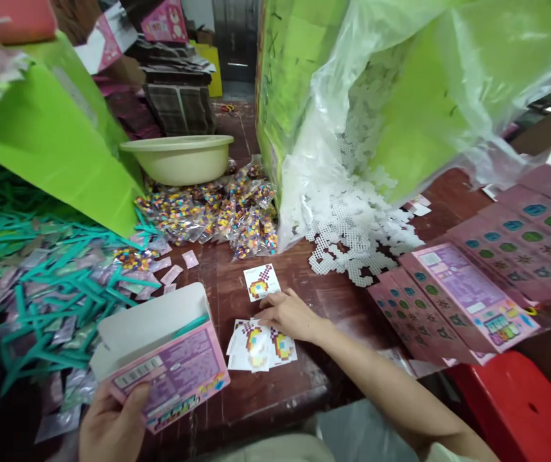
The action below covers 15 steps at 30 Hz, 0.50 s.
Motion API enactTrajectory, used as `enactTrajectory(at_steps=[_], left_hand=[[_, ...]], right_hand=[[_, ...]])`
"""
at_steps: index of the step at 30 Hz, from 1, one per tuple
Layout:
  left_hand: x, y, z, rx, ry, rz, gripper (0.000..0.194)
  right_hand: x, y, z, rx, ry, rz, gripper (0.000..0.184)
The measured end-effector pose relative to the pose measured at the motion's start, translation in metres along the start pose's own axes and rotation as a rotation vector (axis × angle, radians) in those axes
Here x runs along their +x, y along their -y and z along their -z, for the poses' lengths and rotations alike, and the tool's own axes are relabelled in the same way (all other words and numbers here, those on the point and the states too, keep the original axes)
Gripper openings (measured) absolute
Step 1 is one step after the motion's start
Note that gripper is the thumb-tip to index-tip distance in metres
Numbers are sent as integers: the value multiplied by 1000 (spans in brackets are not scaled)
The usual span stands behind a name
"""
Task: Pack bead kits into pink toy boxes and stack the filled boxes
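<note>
Here, cards (251, 346) lie near the table's (299, 385) edge.

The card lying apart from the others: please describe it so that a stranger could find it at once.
On the dark brown table, look for the person's right hand. Just beyond its fingers lies a small white card with a pixel picture in purple, yellow and red. It lies alone, while the similar cards overlap in a pile nearer the person.
</note>
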<state>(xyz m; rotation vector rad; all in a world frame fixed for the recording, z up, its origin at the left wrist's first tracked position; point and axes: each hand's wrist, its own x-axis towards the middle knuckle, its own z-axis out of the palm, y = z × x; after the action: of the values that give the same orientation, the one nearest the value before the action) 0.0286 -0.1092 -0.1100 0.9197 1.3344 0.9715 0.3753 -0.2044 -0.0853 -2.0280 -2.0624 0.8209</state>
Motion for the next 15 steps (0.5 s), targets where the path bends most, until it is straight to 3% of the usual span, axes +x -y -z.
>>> enactTrajectory(at_steps=[3,7,9,11,15], left_hand=[[-1,-5,-6,-57,15,92,61],[1,-7,-8,-24,0,128,63],[2,-8,-9,-32,-15,169,65],[1,-10,-12,-50,-22,203,68],[1,-11,-13,-73,-15,207,69]], right_hand=[[-20,-33,34,-6,-140,-46,27],[-42,-98,80,-160,-251,-398,30],[-47,-114,80,-201,-245,-505,30],[-48,-112,65,-219,-222,-526,34],[-51,-90,43,-189,-154,-386,39]])
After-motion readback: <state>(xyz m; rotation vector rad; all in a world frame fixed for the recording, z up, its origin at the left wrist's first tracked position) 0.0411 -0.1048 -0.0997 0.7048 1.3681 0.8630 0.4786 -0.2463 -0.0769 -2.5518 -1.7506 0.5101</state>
